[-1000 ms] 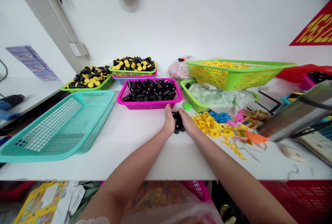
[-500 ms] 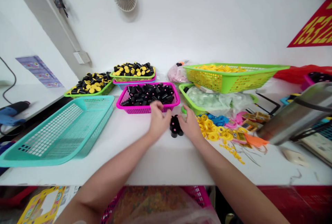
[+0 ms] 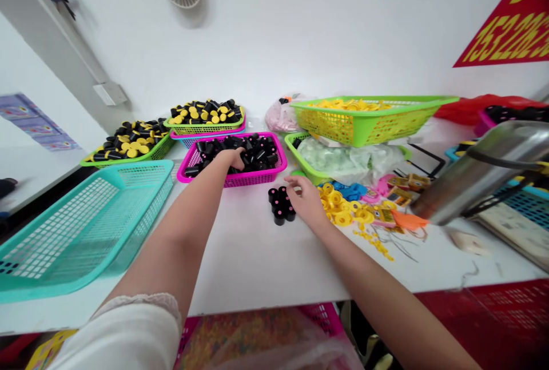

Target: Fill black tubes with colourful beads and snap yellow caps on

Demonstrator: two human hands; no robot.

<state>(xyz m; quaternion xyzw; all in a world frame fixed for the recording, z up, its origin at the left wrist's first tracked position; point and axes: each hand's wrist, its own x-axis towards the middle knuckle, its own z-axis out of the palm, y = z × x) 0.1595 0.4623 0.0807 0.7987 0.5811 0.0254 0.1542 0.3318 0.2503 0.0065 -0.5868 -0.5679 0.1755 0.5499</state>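
My left hand (image 3: 234, 158) reaches into the pink basket (image 3: 257, 177) of black cylinders with pink dots, its fingers curled down among the pieces. My right hand (image 3: 307, 199) rests on the white table, fingers bent, touching a small cluster of black cylinders (image 3: 280, 206) standing upright just left of it. Whether the left hand's fingers hold a piece is hidden.
An empty teal basket (image 3: 86, 221) lies at the left. Two green baskets (image 3: 128, 150) of black and yellow caps stand at the back. A green basket (image 3: 369, 118) of yellow parts sits at the right above loose yellow rings (image 3: 343, 210). A metal cylinder (image 3: 480, 172) juts in from the right.
My left hand left the cluster and moved up into the pink basket. My right hand stayed beside the cluster. The view shifted slightly right.
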